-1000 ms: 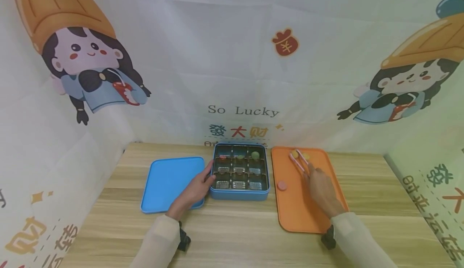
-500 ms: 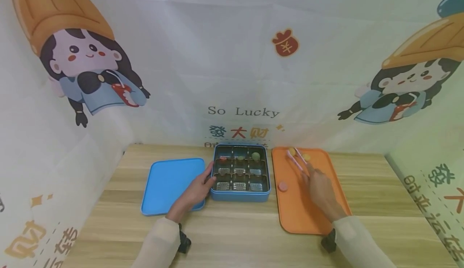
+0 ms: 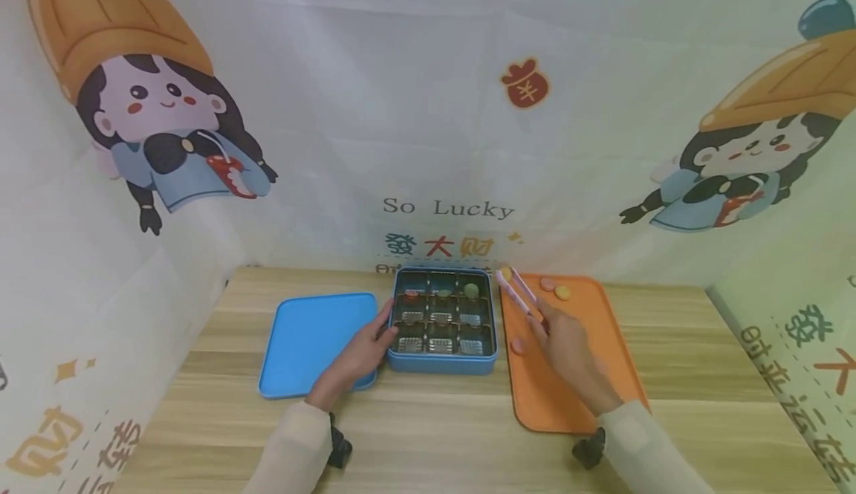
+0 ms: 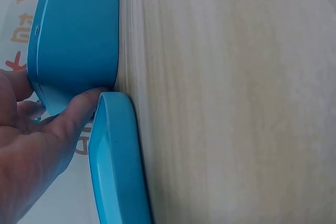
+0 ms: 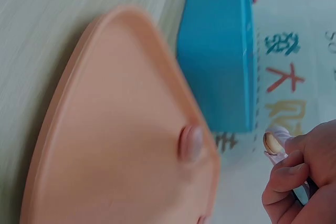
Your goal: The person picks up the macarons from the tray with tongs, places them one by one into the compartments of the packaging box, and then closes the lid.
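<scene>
In the head view my right hand [image 3: 568, 342] grips small pink tongs [image 3: 518, 293], whose tips pinch a yellow macaron [image 3: 506, 275]. They hang over the far left corner of the orange tray [image 3: 562, 397], just right of the blue box [image 3: 441, 362]. The right wrist view shows the macaron [image 5: 272, 144] between the tips, beyond curled fingers. My left hand [image 3: 361, 349] rests against the box's left wall; in the left wrist view its fairly straight fingers touch the wall. In the box's back row of compartments sit a red piece [image 3: 411, 294], a green piece [image 3: 444, 293] and a larger green macaron [image 3: 471, 290].
The tray bears a pink macaron [image 3: 518, 345] near its left edge, with another pink macaron [image 3: 548, 284] and a yellow macaron [image 3: 562, 293] at its back. The blue lid [image 3: 314, 345] lies left of the box. A printed cloth [image 3: 435, 122] hangs behind the table [image 3: 428, 434].
The tongs have risen from the tray's back with a yellow macaron and moved left towards the box. A pink macaron at the tray's back has come into sight. My left hand stays put.
</scene>
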Available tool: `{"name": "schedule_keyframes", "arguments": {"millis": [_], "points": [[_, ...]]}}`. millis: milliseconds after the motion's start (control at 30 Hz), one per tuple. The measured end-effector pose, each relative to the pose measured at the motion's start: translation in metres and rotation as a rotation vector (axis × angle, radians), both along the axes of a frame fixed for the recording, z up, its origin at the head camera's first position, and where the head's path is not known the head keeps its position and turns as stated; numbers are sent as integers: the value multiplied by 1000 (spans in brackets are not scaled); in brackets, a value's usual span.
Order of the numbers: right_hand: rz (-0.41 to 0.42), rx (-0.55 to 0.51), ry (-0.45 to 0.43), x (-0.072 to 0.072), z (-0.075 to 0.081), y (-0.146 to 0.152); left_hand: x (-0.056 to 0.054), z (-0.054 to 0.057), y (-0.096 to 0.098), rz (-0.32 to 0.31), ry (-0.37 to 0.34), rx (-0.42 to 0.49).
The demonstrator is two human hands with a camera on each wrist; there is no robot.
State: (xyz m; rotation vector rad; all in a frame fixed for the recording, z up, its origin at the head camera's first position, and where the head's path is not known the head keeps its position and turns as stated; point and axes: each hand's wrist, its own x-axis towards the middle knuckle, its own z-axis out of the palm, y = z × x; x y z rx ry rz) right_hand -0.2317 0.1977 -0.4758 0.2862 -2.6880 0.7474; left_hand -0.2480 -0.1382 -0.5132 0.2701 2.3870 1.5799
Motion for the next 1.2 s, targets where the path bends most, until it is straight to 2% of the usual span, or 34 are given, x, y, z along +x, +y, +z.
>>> {"name": "schedule_keyframes", "arguments": {"millis": [167, 267, 433, 767, 967, 1200], "points": [[69, -98, -78, 4, 4, -18, -1, -2, 0, 7, 5, -15], [82, -122, -66, 6, 5, -30, 0, -2, 0, 10, 3, -13], [130, -99, -27, 7, 4, -50, 2, -3, 0, 12, 8, -16], [197, -70, -89, 8, 2, -80, -1, -4, 2, 20, 15, -24], [237, -64, -69, 8, -3, -89, -2, -2, 2, 18, 15, -32], [242, -60, -105, 9, -5, -95, 0, 0, 1, 18, 9, -26]]}}
